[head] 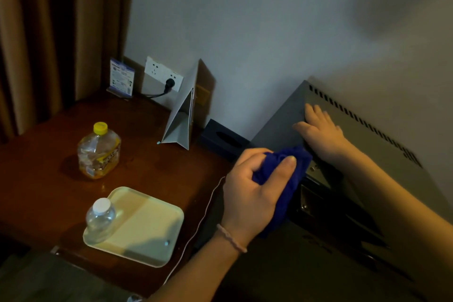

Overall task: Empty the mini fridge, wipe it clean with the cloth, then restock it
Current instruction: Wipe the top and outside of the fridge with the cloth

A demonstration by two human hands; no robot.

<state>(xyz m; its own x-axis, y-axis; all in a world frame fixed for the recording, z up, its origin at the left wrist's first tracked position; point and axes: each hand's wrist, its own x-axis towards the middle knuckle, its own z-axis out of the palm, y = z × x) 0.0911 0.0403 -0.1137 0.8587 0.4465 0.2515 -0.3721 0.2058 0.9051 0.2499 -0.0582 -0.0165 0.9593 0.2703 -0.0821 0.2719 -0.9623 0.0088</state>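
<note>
Left hand point(255, 186) grips bunched dark blue cloth point(286, 179), pressed at the front top edge of the grey metal mini fridge point(282, 127). Right hand point(321, 130) lies flat, fingers straight, on the fridge top just behind. The fridge's dark opening sits directly below the cloth; left hand nearer.

left hand point(255, 189) grips the blue cloth point(289, 179) at the fridge point(282, 127) front, right hand point(318, 130) flat on top, two bottles on the table point(49, 154).
</note>
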